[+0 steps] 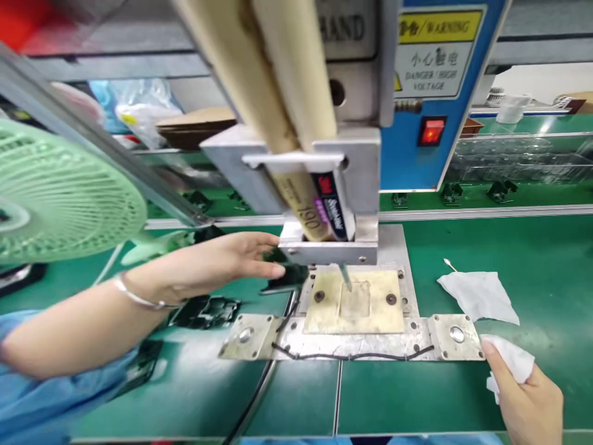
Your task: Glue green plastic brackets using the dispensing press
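Observation:
My left hand (245, 256) reaches in beside the dispensing head and is closed on a dark plastic part (286, 278), partly hidden by the thumb and the metal block. My right hand (528, 395) grips a crumpled white wipe (514, 361) near the right end of the metal base. Two adhesive tubes (308, 201) sit in the metal holder (328, 252). Their greenish nozzle (345, 277) points down at the cream fixture plate (315, 321), which has a shallow square recess.
A second white wipe (479, 296) and a cotton swab (448, 264) lie at right. Black plastic parts (206, 311) rest under my left forearm. The green fan (65, 198) stands at left. A blue control box (410, 164) with a lit red switch hangs above.

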A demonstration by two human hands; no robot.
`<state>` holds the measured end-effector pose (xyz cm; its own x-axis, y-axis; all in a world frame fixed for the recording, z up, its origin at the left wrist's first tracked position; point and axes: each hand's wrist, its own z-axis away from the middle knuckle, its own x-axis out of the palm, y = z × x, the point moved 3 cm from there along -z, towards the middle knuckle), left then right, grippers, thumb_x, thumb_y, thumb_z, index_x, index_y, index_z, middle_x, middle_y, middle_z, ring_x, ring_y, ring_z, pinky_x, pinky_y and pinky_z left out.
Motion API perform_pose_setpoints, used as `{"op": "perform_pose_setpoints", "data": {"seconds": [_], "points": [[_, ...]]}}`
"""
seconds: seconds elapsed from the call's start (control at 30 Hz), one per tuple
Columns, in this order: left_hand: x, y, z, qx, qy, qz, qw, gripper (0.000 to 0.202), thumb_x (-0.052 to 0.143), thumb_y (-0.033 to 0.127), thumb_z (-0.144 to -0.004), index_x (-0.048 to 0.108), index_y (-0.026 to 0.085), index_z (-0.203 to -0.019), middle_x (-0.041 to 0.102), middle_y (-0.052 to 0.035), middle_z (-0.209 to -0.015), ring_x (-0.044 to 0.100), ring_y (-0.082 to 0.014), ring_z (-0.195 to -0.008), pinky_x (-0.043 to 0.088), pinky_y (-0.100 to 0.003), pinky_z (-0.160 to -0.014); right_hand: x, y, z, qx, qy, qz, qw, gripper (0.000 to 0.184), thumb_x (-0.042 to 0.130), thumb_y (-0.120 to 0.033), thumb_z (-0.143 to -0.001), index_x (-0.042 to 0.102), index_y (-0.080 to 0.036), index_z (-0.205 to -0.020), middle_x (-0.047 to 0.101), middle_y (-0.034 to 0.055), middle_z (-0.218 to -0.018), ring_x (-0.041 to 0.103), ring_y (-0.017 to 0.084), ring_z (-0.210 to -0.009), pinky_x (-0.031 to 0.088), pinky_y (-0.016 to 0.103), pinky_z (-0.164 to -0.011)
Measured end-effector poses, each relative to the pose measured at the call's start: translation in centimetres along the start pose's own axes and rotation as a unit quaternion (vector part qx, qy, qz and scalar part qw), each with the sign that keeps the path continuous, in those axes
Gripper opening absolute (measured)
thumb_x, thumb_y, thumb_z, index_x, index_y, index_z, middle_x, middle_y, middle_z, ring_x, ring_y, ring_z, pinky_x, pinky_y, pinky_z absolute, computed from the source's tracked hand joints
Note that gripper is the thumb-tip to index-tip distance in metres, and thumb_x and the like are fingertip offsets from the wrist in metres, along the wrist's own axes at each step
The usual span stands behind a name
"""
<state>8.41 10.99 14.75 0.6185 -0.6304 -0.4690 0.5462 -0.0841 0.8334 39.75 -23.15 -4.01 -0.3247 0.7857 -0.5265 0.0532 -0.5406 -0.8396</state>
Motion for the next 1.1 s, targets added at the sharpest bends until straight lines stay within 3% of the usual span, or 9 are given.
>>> {"op": "perform_pose_setpoints", "data": {"seconds": [0.1, 0.17, 0.3, 0.47, 0.67, 0.77, 0.93, 1.03, 1.1], "points": [[4.6, -2.0, 1.1, -0.074, -0.175, 0.072, 0.979, 0.068, 0.088, 0.034, -0.054, 0.06, 0.016, -0.113, 0.067, -0.0065, -0.112, 0.06, -0.0248, -0.111, 0.048, -0.034, -0.095, -0.2, 0.2, -0.5, 0.015, 0.01, 0.009, 1.0, 0.062, 0.075, -0.072, -0.061, 0.075, -0.018, -0.091, 0.071, 0.006, -0.08, 0.065, 0.029, -0.078, 0.049, 0.031, -0.058], [7.4, -2.7, 1.2, -0.073, -0.23, 0.102, 0.965, 0.066, 0.088, 0.034, -0.053, 0.061, 0.016, -0.111, 0.066, -0.0072, -0.112, 0.059, -0.0258, -0.11, 0.049, -0.032, -0.09, -0.1, 0.1, -0.7, 0.009, 0.012, -0.008, 1.0, 0.062, 0.076, -0.07, -0.061, 0.075, -0.018, -0.094, 0.071, 0.0054, -0.081, 0.065, 0.028, -0.078, 0.049, 0.031, -0.059], [10.4, -3.2, 0.4, -0.067, -0.233, 0.122, 0.962, 0.064, 0.09, 0.032, -0.051, 0.062, 0.017, -0.106, 0.065, -0.0062, -0.109, 0.058, -0.0248, -0.11, 0.048, -0.031, -0.089, 0.3, -0.3, -0.7, -0.01, 0.016, -0.038, 0.999, 0.067, 0.077, -0.069, -0.059, 0.074, -0.014, -0.097, 0.071, 0.0074, -0.084, 0.065, 0.027, -0.075, 0.048, 0.03, -0.058], [11.4, -1.7, -0.9, -0.008, -0.232, 0.17, 0.958, 0.048, 0.086, 0.028, -0.057, 0.061, 0.016, -0.097, 0.066, -0.0065, -0.098, 0.062, -0.0235, -0.096, 0.049, -0.039, -0.092, 0.5, -0.5, -0.8, -0.032, 0.0, -0.044, 0.999, 0.07, 0.075, -0.071, -0.063, 0.074, -0.009, -0.097, 0.07, 0.0101, -0.08, 0.064, 0.028, -0.072, 0.048, 0.03, -0.054], [12.2, -2.5, -1.9, 0.102, -0.127, 0.09, 0.983, 0.056, 0.082, 0.03, -0.06, 0.051, 0.019, -0.105, 0.062, -0.0017, -0.087, 0.063, -0.0203, -0.079, 0.054, -0.035, -0.073, 0.8, -0.4, -1.0, -0.041, -0.013, -0.053, 0.998, 0.067, 0.075, -0.069, -0.063, 0.074, -0.01, -0.093, 0.071, 0.0116, -0.084, 0.065, 0.031, -0.08, 0.05, 0.03, -0.057], [12.7, -3.3, -1.6, 0.148, -0.077, 0.018, 0.986, 0.058, 0.078, 0.035, -0.066, 0.05, 0.019, -0.114, 0.063, -0.004, -0.09, 0.064, -0.0218, -0.081, 0.055, -0.036, -0.074, 0.7, -0.7, -1.1, -0.038, -0.015, -0.044, 0.998, 0.067, 0.073, -0.07, -0.064, 0.074, -0.01, -0.093, 0.071, 0.011, -0.083, 0.065, 0.031, -0.078, 0.051, 0.031, -0.057], [10.6, -2.9, 1.4, 0.2, 0.019, -0.159, 0.967, 0.089, 0.079, 0.044, -0.065, 0.039, 0.02, -0.141, 0.049, -0.0156, -0.137, 0.056, -0.0315, -0.116, 0.051, -0.042, -0.095, -0.3, -1.1, -1.0, 0.001, -0.012, -0.004, 1.0, 0.063, 0.073, -0.072, -0.063, 0.073, -0.011, -0.082, 0.066, 0.0082, -0.066, 0.063, 0.028, -0.062, 0.049, 0.03, -0.046], [7.8, -3.3, 4.6, 0.236, 0.151, -0.218, 0.935, 0.056, 0.061, 0.045, -0.082, 0.051, 0.021, -0.131, 0.054, -0.011, -0.134, 0.05, -0.0301, -0.125, 0.042, -0.044, -0.106, -0.9, -1.3, -1.0, 0.003, -0.006, 0.009, 1.0, 0.061, 0.073, -0.072, -0.065, 0.073, -0.013, -0.078, 0.066, 0.0086, -0.063, 0.063, 0.029, -0.057, 0.048, 0.031, -0.04], [6.3, -4.8, 6.5, 0.208, 0.228, -0.199, 0.93, 0.039, 0.051, 0.046, -0.087, 0.061, 0.023, -0.117, 0.063, -0.0085, -0.12, 0.056, -0.0284, -0.115, 0.045, -0.042, -0.101, -1.1, -1.8, -1.2, -0.025, -0.01, 0.009, 1.0, 0.055, 0.075, -0.068, -0.067, 0.072, -0.015, -0.076, 0.066, 0.0078, -0.062, 0.061, 0.028, -0.051, 0.047, 0.032, -0.037]]}}
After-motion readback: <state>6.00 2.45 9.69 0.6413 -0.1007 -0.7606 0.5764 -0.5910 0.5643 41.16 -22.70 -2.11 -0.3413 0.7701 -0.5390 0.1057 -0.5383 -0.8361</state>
